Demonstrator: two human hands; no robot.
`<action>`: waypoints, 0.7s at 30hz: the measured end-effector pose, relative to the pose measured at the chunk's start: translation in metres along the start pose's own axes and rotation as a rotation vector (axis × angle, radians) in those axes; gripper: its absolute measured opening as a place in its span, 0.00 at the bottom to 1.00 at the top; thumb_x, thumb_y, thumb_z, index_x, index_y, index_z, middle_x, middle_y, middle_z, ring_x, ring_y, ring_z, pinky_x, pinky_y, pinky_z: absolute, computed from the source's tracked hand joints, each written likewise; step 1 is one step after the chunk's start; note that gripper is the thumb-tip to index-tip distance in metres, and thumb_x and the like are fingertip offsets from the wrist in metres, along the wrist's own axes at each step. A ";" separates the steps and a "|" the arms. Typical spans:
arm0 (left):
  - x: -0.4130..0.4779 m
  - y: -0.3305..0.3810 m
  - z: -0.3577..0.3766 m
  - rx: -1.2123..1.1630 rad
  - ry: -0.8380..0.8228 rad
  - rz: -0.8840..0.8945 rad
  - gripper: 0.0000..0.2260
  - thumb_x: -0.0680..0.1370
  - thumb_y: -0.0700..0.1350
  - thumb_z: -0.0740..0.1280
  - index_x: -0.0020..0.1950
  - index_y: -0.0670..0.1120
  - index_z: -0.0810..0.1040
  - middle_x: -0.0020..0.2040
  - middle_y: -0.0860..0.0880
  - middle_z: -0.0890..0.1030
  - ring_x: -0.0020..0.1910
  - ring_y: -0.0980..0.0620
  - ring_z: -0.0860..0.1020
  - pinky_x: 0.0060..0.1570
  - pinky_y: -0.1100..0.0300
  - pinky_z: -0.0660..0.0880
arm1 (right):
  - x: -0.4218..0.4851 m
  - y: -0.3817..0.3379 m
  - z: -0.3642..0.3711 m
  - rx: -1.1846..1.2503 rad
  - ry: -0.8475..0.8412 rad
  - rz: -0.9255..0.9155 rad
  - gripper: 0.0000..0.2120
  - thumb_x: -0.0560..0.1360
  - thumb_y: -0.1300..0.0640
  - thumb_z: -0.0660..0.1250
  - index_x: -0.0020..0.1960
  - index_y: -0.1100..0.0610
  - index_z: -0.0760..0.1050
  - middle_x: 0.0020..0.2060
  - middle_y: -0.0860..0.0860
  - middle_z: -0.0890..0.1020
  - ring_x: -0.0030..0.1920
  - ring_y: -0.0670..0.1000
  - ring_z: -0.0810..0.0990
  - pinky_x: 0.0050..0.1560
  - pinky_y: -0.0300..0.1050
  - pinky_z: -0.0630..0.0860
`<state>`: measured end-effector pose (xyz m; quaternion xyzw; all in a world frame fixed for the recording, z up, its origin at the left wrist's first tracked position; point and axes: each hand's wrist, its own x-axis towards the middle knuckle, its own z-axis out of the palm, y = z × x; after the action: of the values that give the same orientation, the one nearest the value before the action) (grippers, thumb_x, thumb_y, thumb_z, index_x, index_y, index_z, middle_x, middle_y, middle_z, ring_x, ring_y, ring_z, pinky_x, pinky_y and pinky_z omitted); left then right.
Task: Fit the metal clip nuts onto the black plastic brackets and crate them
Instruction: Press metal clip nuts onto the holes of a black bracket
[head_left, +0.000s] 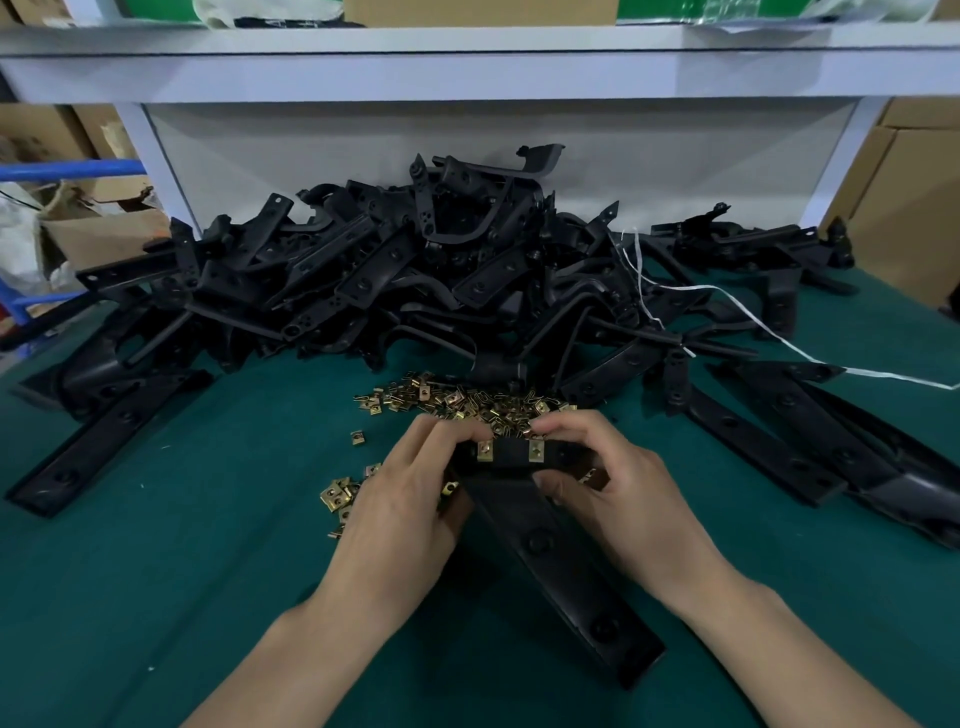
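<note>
A long black plastic bracket (550, 551) lies on the green table (182, 597), its far end raised between my hands. Two brass-coloured clip nuts (536, 450) sit on that far edge, side by side. My left hand (400, 514) grips the bracket's left end, its fingers curled over the top by the left nut. From the other side my right hand (618, 493) grips the right end, fingertips on the top edge, thumb beneath. Just beyond my hands lies a heap of loose clip nuts (457, 402), and a few more (340, 493) lie left of my left hand.
A big pile of black brackets (415, 270) fills the back of the table. Single brackets lie at the left (104, 441) and right (769, 441). A white string (727, 306) trails across the right side. Cardboard boxes (914, 208) stand beyond the table's sides, under a white shelf (467, 67).
</note>
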<state>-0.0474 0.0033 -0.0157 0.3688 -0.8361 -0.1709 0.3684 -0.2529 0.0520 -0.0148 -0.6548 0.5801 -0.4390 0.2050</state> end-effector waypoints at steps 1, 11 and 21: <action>0.000 0.000 0.000 0.008 0.007 0.001 0.29 0.73 0.32 0.72 0.63 0.59 0.69 0.57 0.61 0.72 0.49 0.56 0.78 0.43 0.47 0.79 | 0.000 0.000 0.000 -0.003 0.003 0.001 0.16 0.72 0.31 0.65 0.58 0.31 0.72 0.56 0.28 0.79 0.57 0.35 0.78 0.48 0.27 0.71; -0.001 0.003 0.001 0.069 0.078 0.027 0.28 0.71 0.28 0.70 0.59 0.57 0.70 0.55 0.60 0.73 0.48 0.51 0.79 0.40 0.42 0.78 | 0.002 0.001 0.004 0.013 0.026 -0.019 0.12 0.71 0.36 0.65 0.54 0.30 0.74 0.51 0.29 0.80 0.50 0.36 0.80 0.43 0.26 0.71; -0.003 0.003 0.002 0.057 0.070 0.002 0.24 0.72 0.32 0.69 0.59 0.58 0.70 0.52 0.59 0.77 0.42 0.56 0.76 0.37 0.45 0.78 | 0.003 0.003 0.004 -0.007 0.021 0.004 0.14 0.69 0.36 0.64 0.54 0.33 0.74 0.52 0.30 0.80 0.47 0.38 0.81 0.43 0.29 0.73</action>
<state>-0.0491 0.0071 -0.0166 0.3839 -0.8276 -0.1338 0.3870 -0.2519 0.0475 -0.0185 -0.6494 0.5852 -0.4436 0.1976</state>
